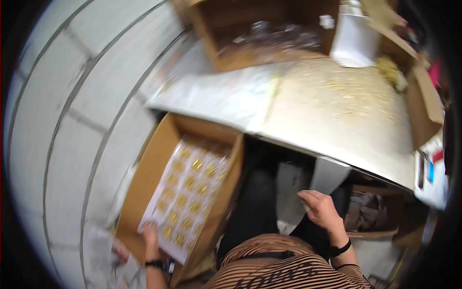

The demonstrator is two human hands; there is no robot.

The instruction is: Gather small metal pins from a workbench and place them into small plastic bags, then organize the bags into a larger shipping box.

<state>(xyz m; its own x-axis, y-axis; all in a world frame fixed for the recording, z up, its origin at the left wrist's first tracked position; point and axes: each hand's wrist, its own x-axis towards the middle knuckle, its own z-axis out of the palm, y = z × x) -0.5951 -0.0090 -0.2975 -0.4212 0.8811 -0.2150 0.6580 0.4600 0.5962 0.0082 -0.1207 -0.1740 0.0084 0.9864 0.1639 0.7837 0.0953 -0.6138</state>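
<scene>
My left hand reaches into an open cardboard box on the left. Its fingers close on the near left edge of a white card sheet. Rows of small round gold-coloured pieces cover the sheet under shiny clear plastic. Over my lap, my right hand is closed in a pinch. Something small and pale shows at its fingertips, too blurred to name. Just beyond that hand, a grey-white flat strip hangs by the table edge.
Thin gold-coloured pieces lie scattered on the table. Behind them stands a cardboard box with clear plastic items. A white sheet leans at the back right. Beneath the table's right side sits a small box of grey-brown scraps.
</scene>
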